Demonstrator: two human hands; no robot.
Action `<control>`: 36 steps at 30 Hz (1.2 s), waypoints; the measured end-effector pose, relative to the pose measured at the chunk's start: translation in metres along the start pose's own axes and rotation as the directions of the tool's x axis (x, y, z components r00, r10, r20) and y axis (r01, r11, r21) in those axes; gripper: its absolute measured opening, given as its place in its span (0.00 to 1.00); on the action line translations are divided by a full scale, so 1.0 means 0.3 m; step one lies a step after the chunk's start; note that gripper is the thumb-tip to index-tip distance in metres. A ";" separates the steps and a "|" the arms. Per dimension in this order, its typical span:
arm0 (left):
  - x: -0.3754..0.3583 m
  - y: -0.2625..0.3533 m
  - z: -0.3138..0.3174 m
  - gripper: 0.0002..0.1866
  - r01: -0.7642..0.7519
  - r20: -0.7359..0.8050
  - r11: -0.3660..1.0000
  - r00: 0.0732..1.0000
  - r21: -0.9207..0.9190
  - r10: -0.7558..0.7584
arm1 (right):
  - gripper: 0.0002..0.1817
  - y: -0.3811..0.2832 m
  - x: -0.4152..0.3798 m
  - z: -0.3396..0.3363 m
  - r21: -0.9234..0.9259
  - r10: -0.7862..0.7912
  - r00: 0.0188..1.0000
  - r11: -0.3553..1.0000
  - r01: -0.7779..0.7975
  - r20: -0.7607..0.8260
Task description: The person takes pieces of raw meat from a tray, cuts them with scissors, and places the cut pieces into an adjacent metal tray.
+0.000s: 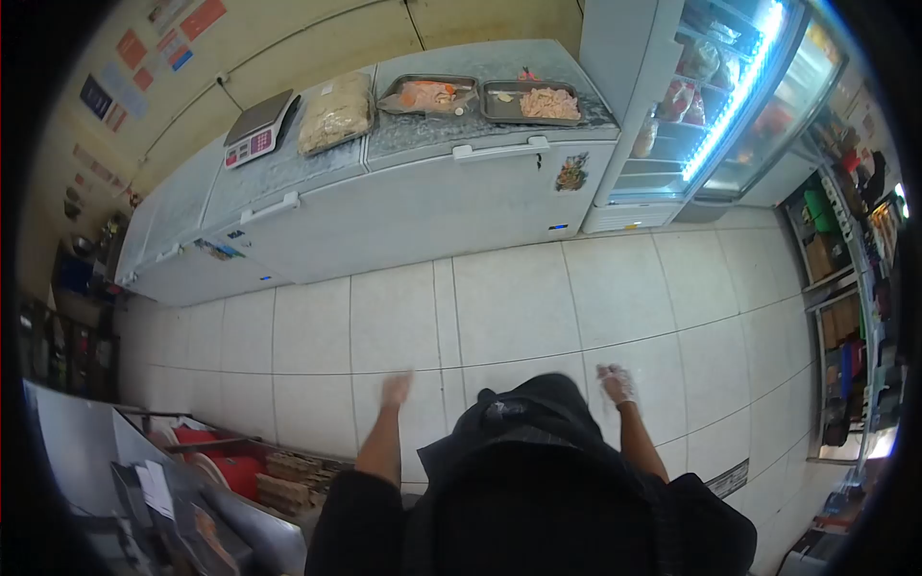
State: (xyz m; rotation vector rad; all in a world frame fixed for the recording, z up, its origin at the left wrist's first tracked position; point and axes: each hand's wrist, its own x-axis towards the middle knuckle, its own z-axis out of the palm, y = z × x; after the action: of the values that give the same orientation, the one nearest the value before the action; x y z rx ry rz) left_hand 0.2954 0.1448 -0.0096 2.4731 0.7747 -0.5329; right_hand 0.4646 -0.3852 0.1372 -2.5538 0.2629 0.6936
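My left hand (397, 389) hangs over the tiled floor, left of my dark apron (519, 408). Motion smears its fingers, so I cannot make out whether they are apart or closed; no object shows in it. On the other side, my right hand (616, 383) is held out above the floor in what looks like a thin clear plastic glove. Its fingers are loosely bent and somewhat apart, with nothing visible in them. Neither hand touches anything. Ahead, beyond reach, two metal trays of raw meat, the left tray (427, 81) and the right tray (530, 119), rest on a chest freezer (423, 206).
A large clear bag of pale contents (338, 115) and a digital scale (252, 146) sit on the freezers. A lit glass-door fridge (634, 182) stands at right. Shelves (834, 288) line the far right. Egg trays (286, 485) and red containers (230, 472) lie lower left.
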 end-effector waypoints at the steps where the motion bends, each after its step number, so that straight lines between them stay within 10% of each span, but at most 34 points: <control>1: 0.215 0.063 -0.110 0.35 -0.101 -0.241 0.938 0.970 -0.332 0.019 | 0.31 -0.002 0.048 -0.008 0.029 0.061 0.998 0.998 -0.062 0.035; 5: 0.681 0.710 -0.882 0.29 -0.297 -0.439 0.930 0.880 -0.215 0.180 | 0.30 -0.131 0.288 -0.161 0.026 0.063 0.990 0.998 -0.061 -0.128; 7: 0.878 0.927 -1.070 0.21 -0.460 -0.622 0.869 0.739 -0.185 0.258 | 0.28 -0.210 0.527 -0.249 0.042 -0.007 0.973 0.999 0.018 -0.229; 9: 0.951 1.166 -1.243 0.20 -0.426 -0.567 0.858 0.798 -0.286 0.207 | 0.26 -0.310 0.833 -0.352 -0.219 -0.364 0.842 0.929 0.298 -0.398; 12: 1.149 1.348 -1.382 0.19 -0.443 -0.543 0.882 0.786 -0.160 0.296 | 0.20 -0.870 1.075 -0.698 -0.007 -0.406 0.792 0.892 0.452 -0.456; 14: 1.258 1.450 -1.442 0.18 -0.463 -0.596 0.886 0.704 0.029 0.387 | 0.17 -1.193 1.241 -0.863 -0.146 -0.545 0.702 0.826 0.545 -0.458; 15: 1.334 1.465 -1.452 0.18 -0.450 -0.579 0.893 0.723 0.018 0.376 | 0.20 -1.290 1.375 -0.859 -0.121 -0.642 0.475 0.661 0.740 -0.602; 18: 1.559 1.509 -1.459 0.16 -0.527 -0.547 0.839 0.666 0.139 0.508 | 0.20 -1.654 1.576 -0.975 -0.146 -0.597 0.679 0.787 0.600 -0.427; 20: 1.691 1.556 -1.432 0.15 -0.414 -0.481 0.610 0.379 0.675 0.790 | 0.20 -1.818 1.740 -0.999 -0.146 -0.607 0.674 0.778 0.611 -0.421; 27: 1.762 1.526 -1.419 0.18 -0.529 -0.217 0.700 0.702 0.479 0.679 | 0.19 -1.955 1.995 -0.919 -0.268 -0.541 0.790 0.838 0.475 -0.290; 29: 1.661 1.511 -1.515 0.15 -0.618 -0.448 0.780 0.726 -0.092 0.522 | 0.20 -1.972 2.093 -0.909 -0.327 -0.522 0.818 0.838 0.437 -0.242; 36: 1.595 1.498 -1.554 0.12 -0.319 -0.423 0.844 0.898 -0.431 0.123 | 0.26 -2.022 2.259 -0.836 -0.536 -0.439 0.894 0.778 0.327 -0.090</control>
State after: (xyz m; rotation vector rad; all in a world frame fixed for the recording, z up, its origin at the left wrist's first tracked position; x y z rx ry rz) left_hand 1.0346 0.2812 0.2789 2.1500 0.6423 0.2297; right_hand 1.3318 -0.0223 0.2169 -3.0495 -0.4410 0.3574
